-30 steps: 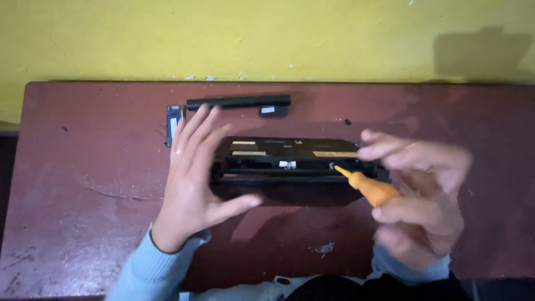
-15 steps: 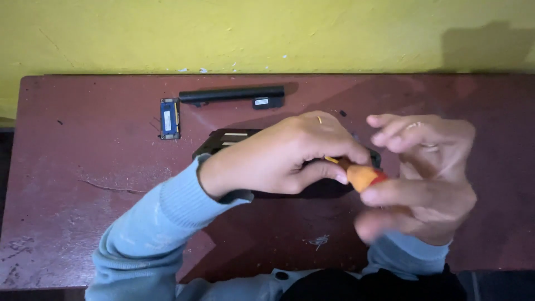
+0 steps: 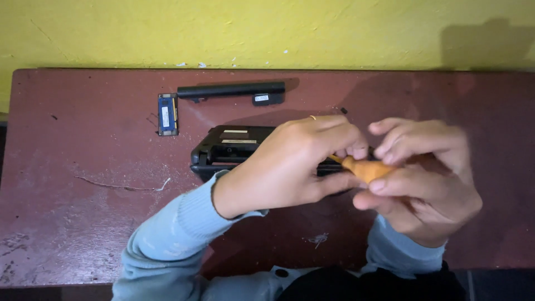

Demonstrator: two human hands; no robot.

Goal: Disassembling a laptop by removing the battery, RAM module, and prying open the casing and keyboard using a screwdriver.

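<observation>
Orange-handled screwdriver (image 3: 365, 168) sat gripped in the right hand (image 3: 426, 178) at frame centre, left hand (image 3: 301, 164) curled closed over the black laptop (image 3: 228, 147); tip might slip, gouging plastic.

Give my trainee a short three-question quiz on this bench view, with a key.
1. True or false: the long black battery bar lies beyond the black upturned laptop, near the yellow wall.
2. Which hand grips the orange-handled screwdriver? A left hand, B right hand.
3. What lies left of the battery bar on the worn red-brown table?

Key: 1 true. 2 B; the left hand only reaches its fingertips to the shaft. 3 A small blue memory card.
</observation>
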